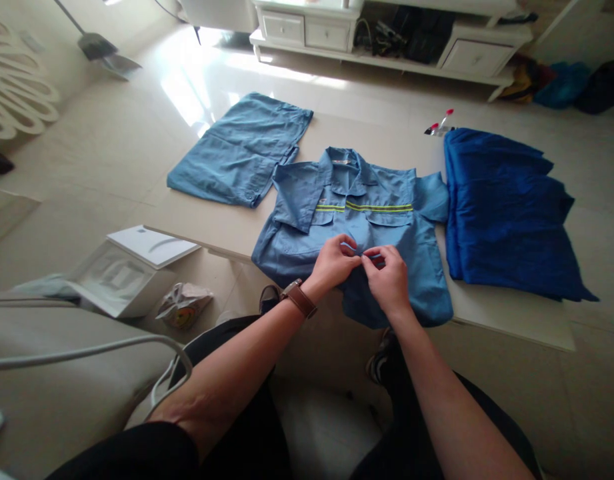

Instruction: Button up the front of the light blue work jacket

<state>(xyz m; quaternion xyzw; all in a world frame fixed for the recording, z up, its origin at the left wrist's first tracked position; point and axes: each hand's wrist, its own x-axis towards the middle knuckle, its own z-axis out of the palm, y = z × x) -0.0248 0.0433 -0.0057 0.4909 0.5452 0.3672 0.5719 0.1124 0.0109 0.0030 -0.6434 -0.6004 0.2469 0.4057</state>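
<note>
A light blue work shirt (pixel 307 220) with a yellow reflective band across the chest lies face up on the low table (pixel 221 223), its hem hanging over the near edge. My left hand (pixel 334 261), with a brown wrist strap, and my right hand (pixel 387 275) meet at the shirt's front placket below the band. Both pinch the front edges of the fabric between fingers and thumb.
Folded light blue trousers (pixel 241 150) lie at the table's far left. A darker blue folded garment (pixel 507 207) lies at the right, with a small red-capped item (pixel 439 124) behind it. A white box (pixel 129 267) and a bag (pixel 181 303) sit on the floor at the left.
</note>
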